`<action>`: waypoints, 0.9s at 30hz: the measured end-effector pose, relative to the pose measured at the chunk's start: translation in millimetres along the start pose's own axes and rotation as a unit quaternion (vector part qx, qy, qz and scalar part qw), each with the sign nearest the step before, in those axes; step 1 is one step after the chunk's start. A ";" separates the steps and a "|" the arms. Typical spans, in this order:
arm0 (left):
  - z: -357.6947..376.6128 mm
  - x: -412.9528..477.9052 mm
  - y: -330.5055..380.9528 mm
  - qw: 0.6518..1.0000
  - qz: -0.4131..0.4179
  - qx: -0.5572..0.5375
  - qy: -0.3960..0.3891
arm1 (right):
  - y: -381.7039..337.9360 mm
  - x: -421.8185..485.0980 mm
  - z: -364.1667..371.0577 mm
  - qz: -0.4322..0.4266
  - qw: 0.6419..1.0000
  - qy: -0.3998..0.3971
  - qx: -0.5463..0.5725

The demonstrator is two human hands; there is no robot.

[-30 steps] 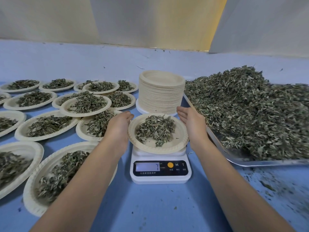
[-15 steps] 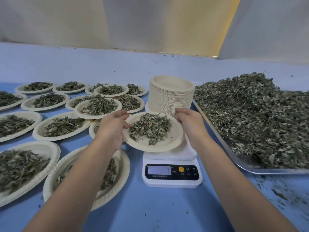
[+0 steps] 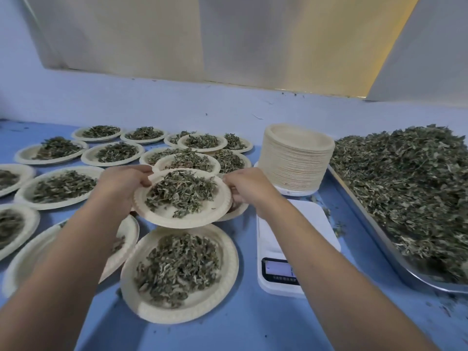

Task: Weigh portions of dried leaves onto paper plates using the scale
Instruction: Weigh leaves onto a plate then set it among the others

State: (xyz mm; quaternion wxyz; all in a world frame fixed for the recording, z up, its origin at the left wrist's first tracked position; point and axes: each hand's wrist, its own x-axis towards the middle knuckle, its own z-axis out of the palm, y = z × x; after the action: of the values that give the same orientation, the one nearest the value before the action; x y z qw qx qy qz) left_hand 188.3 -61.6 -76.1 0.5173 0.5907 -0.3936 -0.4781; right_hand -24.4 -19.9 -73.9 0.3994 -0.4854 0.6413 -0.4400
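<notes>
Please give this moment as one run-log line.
left hand + right hand: grip filled plate by rim | plate: left of scale, over other filled plates | scale: pan bare

Herb-portioning workroom: scale (image 3: pixel 301 219), leaf tray (image 3: pixel 377 238), plates (image 3: pixel 296 160)

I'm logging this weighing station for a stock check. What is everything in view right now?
held plate: one, cream with green-brown leaves, lifted above the filled plates, left of the scale
filled plates: at least fifteen, cream, spread over the table's left half, some overlapping
plate stack: one, cream, empty, behind the scale
scale: one, white, centre-right, platform bare, display partly behind the right forearm
metal tray: one, silver, right edge
leaf heap: one, grey-green, filling the tray
table: one, blue, under everything
left hand: one, gripping the held plate's left rim
right hand: one, gripping its right rim
</notes>
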 end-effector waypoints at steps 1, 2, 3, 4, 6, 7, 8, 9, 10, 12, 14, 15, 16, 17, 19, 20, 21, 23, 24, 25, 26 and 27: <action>-6.1 2.7 -1.5 1.000 0.006 0.020 0.017 | -1.5 0.3 8.2 0.008 1.000 -0.010 -0.002; -12.0 4.1 -3.3 0.999 0.010 0.038 0.030 | -2.1 0.5 15.8 0.014 1.000 -0.019 -0.005; -16.6 5.1 -5.5 0.998 0.013 0.057 0.038 | -1.6 1.1 22.6 0.017 0.999 -0.026 -0.008; -21.1 5.6 -7.7 0.996 0.013 0.078 0.043 | -0.5 1.8 28.7 0.016 0.999 -0.032 -0.013; -26.5 6.7 -12.0 0.993 0.014 0.107 0.049 | 3.2 1.5 37.5 0.015 0.999 -0.042 -0.025; -27.8 7.5 -13.7 0.993 0.014 0.109 0.051 | 4.5 1.6 40.7 0.016 0.999 -0.043 -0.027; -29.0 8.3 -14.9 0.993 0.010 0.105 0.056 | 5.4 1.1 43.4 0.017 0.999 -0.042 -0.030; -29.9 9.1 -15.5 0.993 0.005 0.100 0.063 | 5.7 1.1 45.9 0.019 0.998 -0.041 -0.032; -30.6 9.9 -15.7 0.993 -0.001 0.097 0.068 | 6.6 1.9 47.5 0.021 0.998 -0.039 -0.038; -31.5 11.9 -16.0 0.994 -0.007 0.087 0.071 | 7.8 2.3 49.6 0.019 0.998 -0.041 -0.048; -32.1 14.5 -16.1 0.995 -0.006 0.075 0.067 | 7.8 1.1 51.2 0.011 0.997 -0.044 -0.061; -32.3 15.7 -16.1 0.995 -0.004 0.074 0.067 | 7.7 0.9 52.0 0.006 0.997 -0.046 -0.064; -32.8 16.7 -16.0 0.995 -0.004 0.076 0.066 | 7.9 0.9 53.1 0.000 0.997 -0.047 -0.065; -33.2 17.5 -15.8 0.995 -0.005 0.078 0.066 | 8.5 1.2 54.2 -0.003 0.997 -0.047 -0.064; -34.2 18.7 -15.0 0.995 -0.006 0.079 0.066 | 9.2 1.3 56.1 -0.003 0.997 -0.048 -0.059; -34.8 19.3 -14.7 0.995 -0.007 0.080 0.066 | 9.2 0.9 56.9 -0.002 0.997 -0.049 -0.056; -35.0 19.8 -14.2 0.994 -0.005 0.082 0.068 | 8.8 -0.1 57.4 0.000 0.997 -0.050 -0.055; -35.0 20.3 -13.4 0.993 0.003 0.090 0.071 | 9.0 -1.1 57.3 0.004 0.997 -0.053 -0.059; -34.5 20.3 -12.9 0.993 0.007 0.094 0.074 | 9.0 -1.7 57.1 0.003 0.997 -0.055 -0.060; -34.2 20.1 -12.5 0.992 0.009 0.098 0.076 | 9.4 -1.7 56.8 0.000 0.997 -0.054 -0.063; -33.7 20.0 -12.1 0.992 0.012 0.101 0.078 | 10.9 0.1 56.2 -0.001 0.996 -0.054 -0.067; -33.2 19.6 -12.0 0.991 0.013 0.107 0.078 | 11.7 1.3 55.4 -0.003 0.996 -0.053 -0.073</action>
State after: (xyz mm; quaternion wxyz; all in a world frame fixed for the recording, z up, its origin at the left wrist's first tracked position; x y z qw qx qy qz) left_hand 224.8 -70.8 -90.7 0.4867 0.6730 -0.4086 -0.3785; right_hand 24.2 -29.3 -101.5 0.3953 -0.5375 0.6481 -0.3672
